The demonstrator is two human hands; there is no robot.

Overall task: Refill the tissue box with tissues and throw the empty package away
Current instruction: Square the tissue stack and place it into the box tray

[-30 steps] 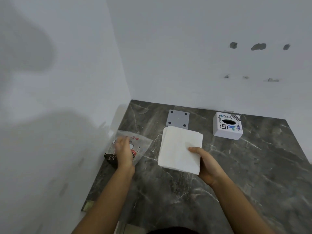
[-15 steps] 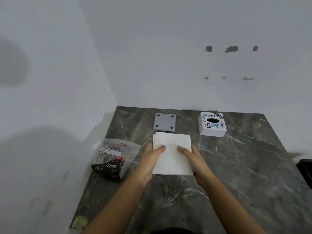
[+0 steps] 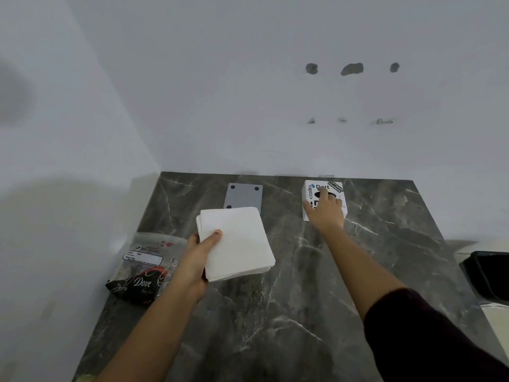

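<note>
Dark grey marble tabletop fills a white-walled corner. My left hand pinches the white square stack of tissues, thumb on top, above the tabletop. My right hand rests, fingers spread, on the white stickered cube tissue box near the back wall. The empty black-and-clear plastic package lies at my left beside the wall.

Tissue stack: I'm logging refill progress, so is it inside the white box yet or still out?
Out. The tissue stack is held by the left hand above the counter, while the right hand rests on the white box.
</note>
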